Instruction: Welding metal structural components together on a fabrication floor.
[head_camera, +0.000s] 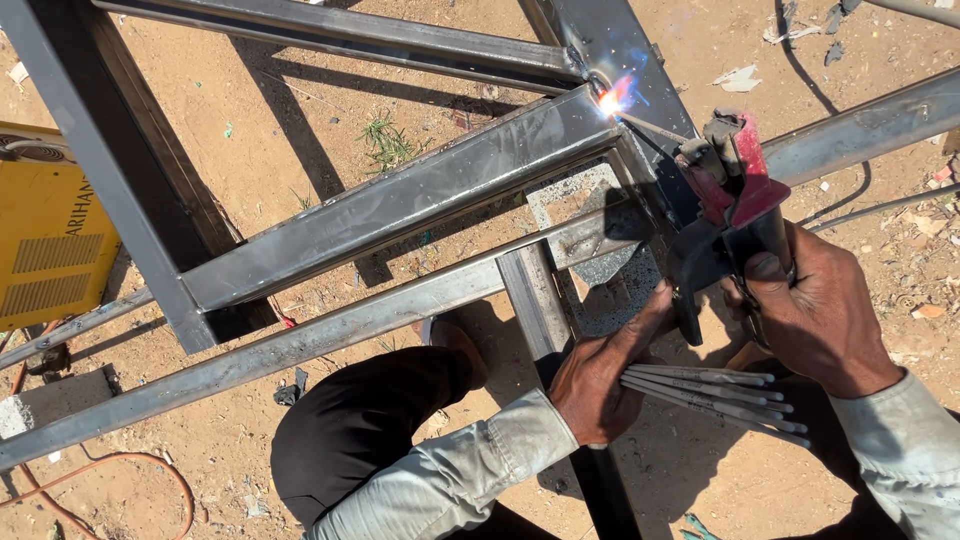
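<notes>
- Nearest: the person's knee in dark trousers (360, 425), crouched over sandy ground (300, 110); pale grey sleeves on both arms.
- Left hand (600, 385): fingers curled shut around a bundle of grey welding rods (715, 395), rod ends fanning out rightward; index finger stretched up toward the holder.
- Right hand (815, 310): clenched tight on the handle of a red electrode holder (735, 180), thumb pressed along its side.
- Holder clamps a thin electrode (650, 128) angled up-left; its tip sits at a bright arc spark (612, 98).
- Spark lies on the joint where square steel tubes of a metal frame (400, 200) meet.
- Far left: yellow welding machine (45, 235), orange cable (110, 465) on the dirt.
</notes>
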